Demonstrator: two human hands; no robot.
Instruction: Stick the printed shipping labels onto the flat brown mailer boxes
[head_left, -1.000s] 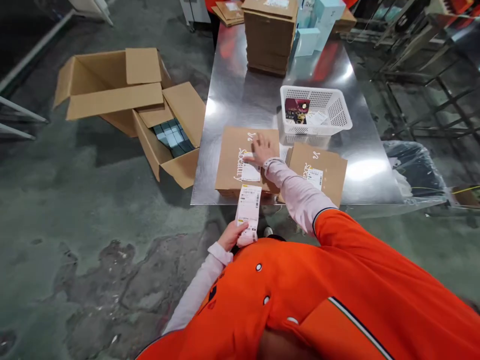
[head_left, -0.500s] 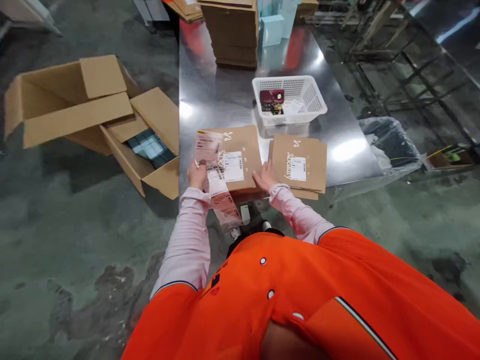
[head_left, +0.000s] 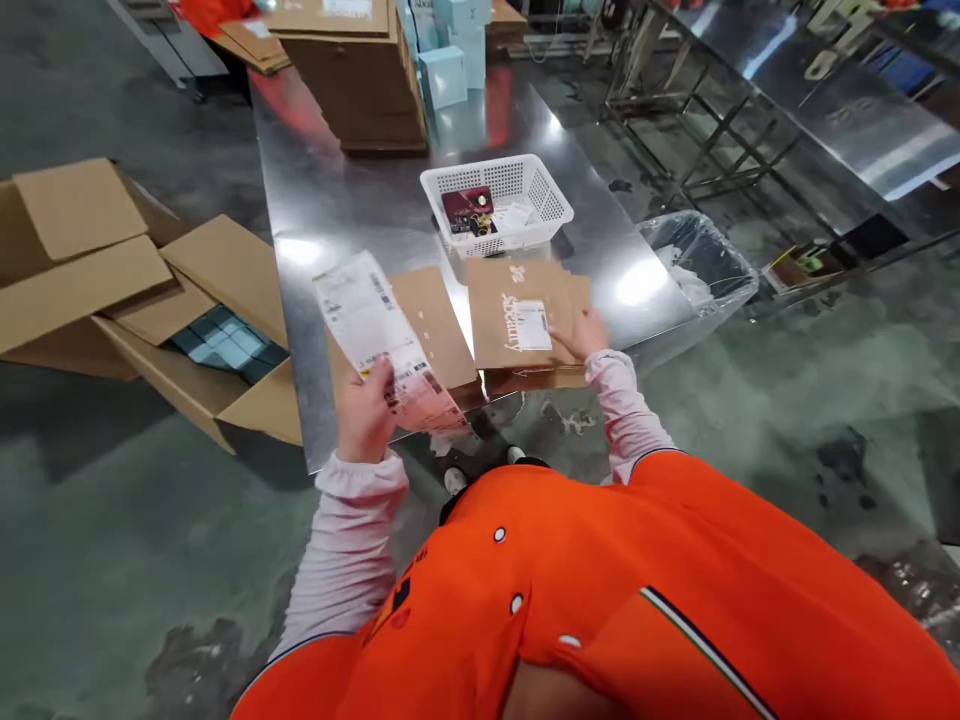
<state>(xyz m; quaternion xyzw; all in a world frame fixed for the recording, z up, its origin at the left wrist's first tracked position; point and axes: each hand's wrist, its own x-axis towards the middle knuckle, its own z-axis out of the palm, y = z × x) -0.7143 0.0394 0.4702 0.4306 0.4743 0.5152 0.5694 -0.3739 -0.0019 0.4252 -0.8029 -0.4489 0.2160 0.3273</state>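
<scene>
My left hand is shut on a long strip of printed shipping labels, which rises over the table's near edge. Beneath the strip lies a plain kraft mailer. My right hand rests flat on the right end of a second kraft mailer, which has white lettering and a white barcode label. Under that mailer, more brown card shows along its near edge. The strip hides part of the left mailer.
A stainless steel table holds a white plastic basket of papers and a dark red card. Stacked brown cartons and pale blue boxes stand behind. An open carton sits on the floor left; a plastic-lined bin stands right.
My view has swung left. My left hand has lifted the label strip higher, and the strip now spreads wider. The left mailer shows a plain face instead of its label, and my right hand has moved onto the right mailer's end.
</scene>
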